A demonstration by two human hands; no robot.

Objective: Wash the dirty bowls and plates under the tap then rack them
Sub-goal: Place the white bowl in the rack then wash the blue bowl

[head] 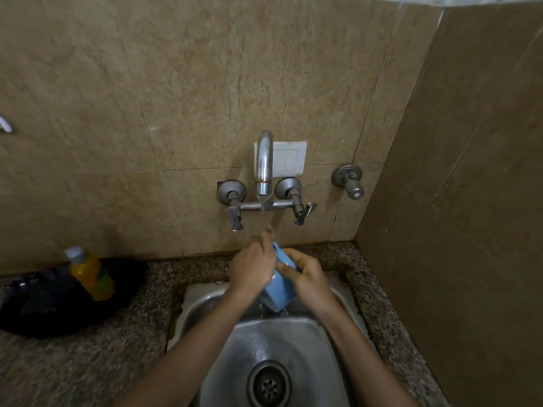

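A blue bowl [277,290] is held tilted on its edge above the steel sink [205,301], under the running tap [263,163]. My left hand [254,267] grips its left side, fingers reaching up into the water stream. My right hand [308,277] grips its right side, thumb across the bowl's outer wall. Water runs off the bowl's lower edge into the basin. Much of the bowl is hidden by both hands.
The sink drain [269,383] lies below the hands. A yellow juice bottle [91,274] stands on a black bag [44,304] on the speckled counter [88,362] at the left. Tap handles [235,218] and a separate valve [351,183] stick out of the tiled wall. A side wall stands close on the right.
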